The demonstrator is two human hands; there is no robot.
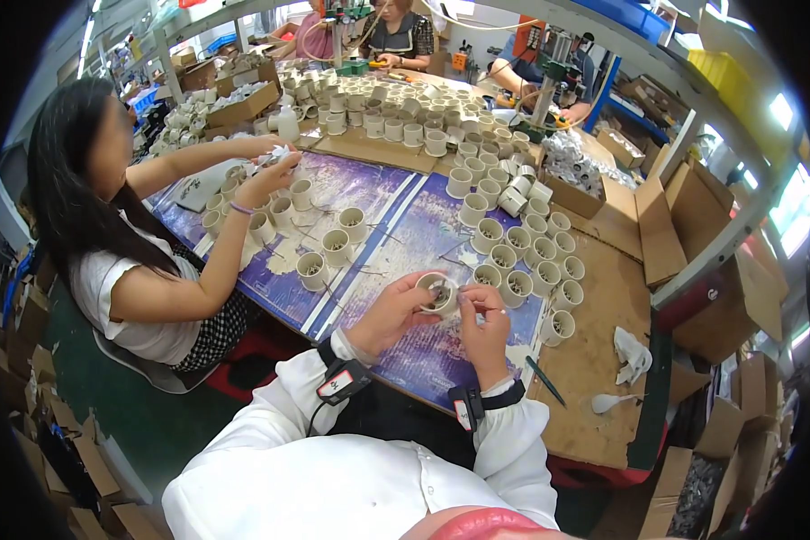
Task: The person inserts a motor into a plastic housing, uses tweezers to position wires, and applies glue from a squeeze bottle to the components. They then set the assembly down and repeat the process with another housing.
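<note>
My left hand (389, 315) is closed round a short cream-coloured cylindrical cup (439, 310), tilted so its mouth faces me; small dark and metallic parts show inside. At the cup's right rim my right hand (484, 331) is closed in a pinch, thumb and fingertips together. What lies between those fingertips is too small to make out. Just beyond and to the right stand several similar cups (487, 236) with small parts inside. Left of my hands, a few more cups (312, 270) have thin wires trailing out onto the purple table covering (396, 346).
A co-worker (166, 288) sits at the left, hands raised over more cups. Many cups crowd the far table, where other people work. A dark pen-like tool (545, 382) and crumpled white wrapping (633, 356) lie at the right. Open cardboard boxes (684, 216) stand beyond.
</note>
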